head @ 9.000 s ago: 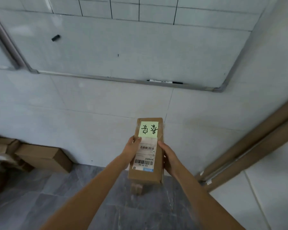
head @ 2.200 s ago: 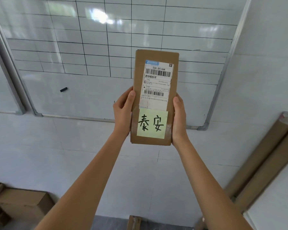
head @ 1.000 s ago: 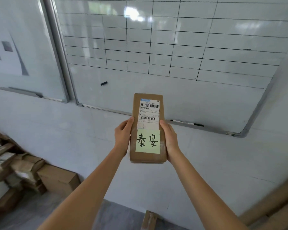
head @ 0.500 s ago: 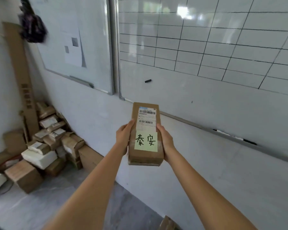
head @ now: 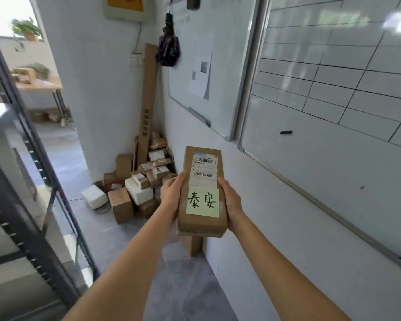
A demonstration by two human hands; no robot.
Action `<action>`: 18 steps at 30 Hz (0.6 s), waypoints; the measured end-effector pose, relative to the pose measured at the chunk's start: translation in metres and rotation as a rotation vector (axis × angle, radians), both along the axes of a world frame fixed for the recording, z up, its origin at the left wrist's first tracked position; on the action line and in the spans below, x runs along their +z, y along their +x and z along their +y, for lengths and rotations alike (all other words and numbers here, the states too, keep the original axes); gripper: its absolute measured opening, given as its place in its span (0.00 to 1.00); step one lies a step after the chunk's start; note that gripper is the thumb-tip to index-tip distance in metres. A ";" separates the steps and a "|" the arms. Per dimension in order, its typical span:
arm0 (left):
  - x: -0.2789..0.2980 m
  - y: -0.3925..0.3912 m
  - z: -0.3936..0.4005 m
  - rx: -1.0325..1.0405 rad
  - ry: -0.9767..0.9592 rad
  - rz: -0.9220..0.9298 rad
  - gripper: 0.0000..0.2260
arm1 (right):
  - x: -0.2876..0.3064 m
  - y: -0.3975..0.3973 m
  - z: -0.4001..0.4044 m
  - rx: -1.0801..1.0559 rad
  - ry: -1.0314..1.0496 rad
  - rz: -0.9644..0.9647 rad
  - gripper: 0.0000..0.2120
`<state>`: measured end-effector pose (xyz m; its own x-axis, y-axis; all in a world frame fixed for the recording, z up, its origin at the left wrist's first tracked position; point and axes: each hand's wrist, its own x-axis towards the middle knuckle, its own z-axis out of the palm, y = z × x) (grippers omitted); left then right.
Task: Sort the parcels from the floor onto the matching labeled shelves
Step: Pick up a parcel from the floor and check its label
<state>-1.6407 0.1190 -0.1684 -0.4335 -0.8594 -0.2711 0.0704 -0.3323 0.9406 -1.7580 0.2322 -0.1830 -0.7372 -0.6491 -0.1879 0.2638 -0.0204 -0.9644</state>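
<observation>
Holding one parcel [head: 202,193] gripped between left hand [head: 171,193] and right hand [head: 230,200], unshelved; floor pile [head: 137,181] left, rack [head: 33,205] beside.

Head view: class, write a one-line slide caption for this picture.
Both hands, left hand and right hand, hold a labelled parcel upright, near a parcel pile.

Two whiteboards hang on the wall: a gridded one [head: 347,93] and a smaller one [head: 208,66] with papers. A folded umbrella [head: 168,50] hangs near a tall cardboard tube box [head: 148,100] leaning in the corner.
</observation>
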 end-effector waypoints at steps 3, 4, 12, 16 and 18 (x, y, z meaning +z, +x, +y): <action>-0.005 0.015 -0.008 0.077 0.014 0.006 0.25 | -0.004 0.009 -0.015 0.090 0.003 0.005 0.16; -0.008 0.020 -0.010 0.092 0.021 0.014 0.26 | -0.006 0.012 -0.018 0.111 0.008 0.002 0.16; -0.008 0.073 -0.017 0.294 -0.013 0.018 0.26 | -0.008 0.039 -0.054 0.347 -0.029 -0.048 0.19; -0.004 0.119 -0.026 0.390 -0.039 -0.014 0.25 | -0.005 0.080 -0.082 0.430 -0.068 -0.084 0.17; -0.004 0.146 -0.032 0.435 -0.052 -0.030 0.24 | -0.003 0.107 -0.097 0.491 -0.071 -0.078 0.26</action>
